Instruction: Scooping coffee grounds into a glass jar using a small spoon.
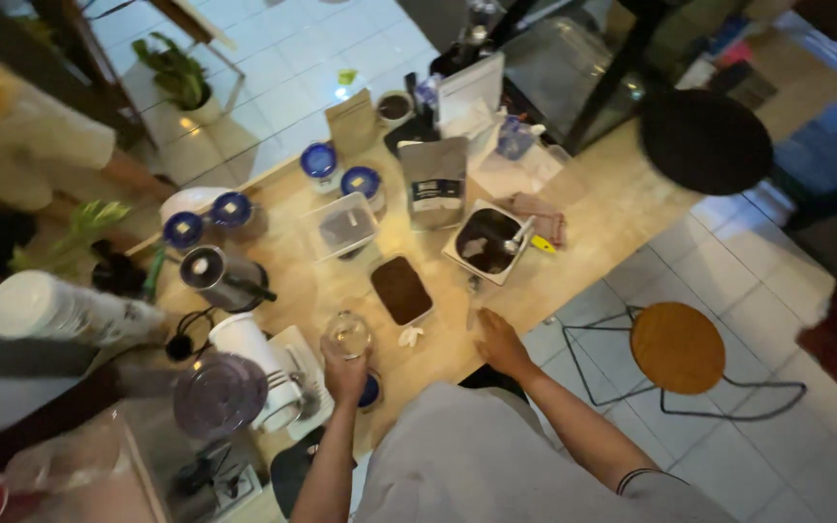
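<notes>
Left hand (344, 373) seemingly grips glass jar (349, 334); right hand (499, 342) rests flat.

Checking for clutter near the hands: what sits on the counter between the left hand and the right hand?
In the head view, only a small white crumpled scrap lies between the left hand and right hand; otherwise bare wooden counter.

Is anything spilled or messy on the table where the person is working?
No spill shows. The wooden table is crowded. One oddity: a crumpled white scrap lies loose beside the tub of brown grounds, between the left hand and right hand.
</notes>
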